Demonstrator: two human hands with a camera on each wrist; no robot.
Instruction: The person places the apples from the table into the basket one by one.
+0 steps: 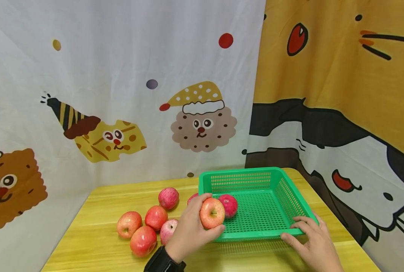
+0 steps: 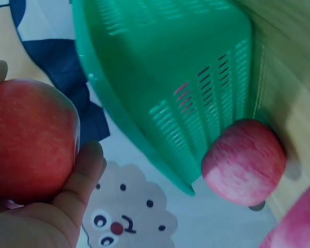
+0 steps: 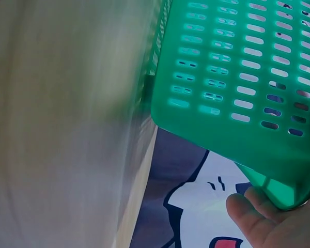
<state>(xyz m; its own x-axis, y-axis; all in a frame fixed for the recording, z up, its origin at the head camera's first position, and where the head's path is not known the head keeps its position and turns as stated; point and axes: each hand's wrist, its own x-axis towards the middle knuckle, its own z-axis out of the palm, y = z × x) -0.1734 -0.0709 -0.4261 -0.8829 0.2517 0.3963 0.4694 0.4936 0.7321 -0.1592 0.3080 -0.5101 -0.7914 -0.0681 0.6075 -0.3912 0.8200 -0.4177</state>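
Grips a round red-and-yellow apple (image 1: 212, 213) in the left hand (image 1: 189, 235), by the near left corner of a rectangular green plastic basket (image 1: 253, 237); holds its rim, rightward, with the right hand (image 1: 313, 241). Just right of the left grip, inside: a round crimson apple (image 1: 229, 206). Leftward: round red apples (image 1: 143, 241). Risks bruising if dropped high or knocked against the rim.

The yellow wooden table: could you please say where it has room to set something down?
The table is bare between its left edge and the loose round red apples. A thinner strip is bare right of the green plastic basket. Left of the basket it is crowded, with those apples and the left hand.
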